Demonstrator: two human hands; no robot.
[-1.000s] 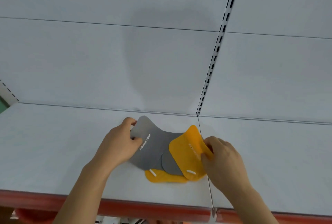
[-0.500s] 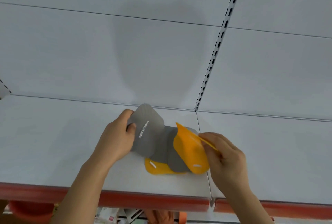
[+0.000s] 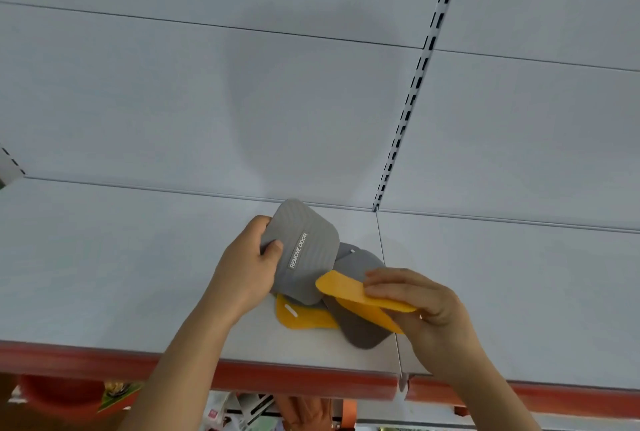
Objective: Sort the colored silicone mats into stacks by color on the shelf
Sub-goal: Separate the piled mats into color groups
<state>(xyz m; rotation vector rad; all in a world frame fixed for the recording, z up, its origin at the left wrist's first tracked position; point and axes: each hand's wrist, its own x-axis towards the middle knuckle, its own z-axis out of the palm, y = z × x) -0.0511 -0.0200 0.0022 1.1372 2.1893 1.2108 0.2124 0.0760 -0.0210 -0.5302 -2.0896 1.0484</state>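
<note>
A small pile of silicone mats lies on the white shelf, near its front edge. My left hand grips a grey mat printed "REMOVE ODOR", tilted up off the pile. Pinched in my right hand is a yellow mat, lifted clear and seen almost edge-on. Under them another grey mat lies flat over a second yellow mat, and a further grey mat peeks out behind.
The shelf has a red front lip and a seam between two boards just right of the pile. A slotted upright runs up the white back panel. Goods on a lower shelf show below the lip.
My right hand has lifted the yellow mat off the pile and turned it nearly flat. The grey mat in my left hand has risen further and tilted up.
</note>
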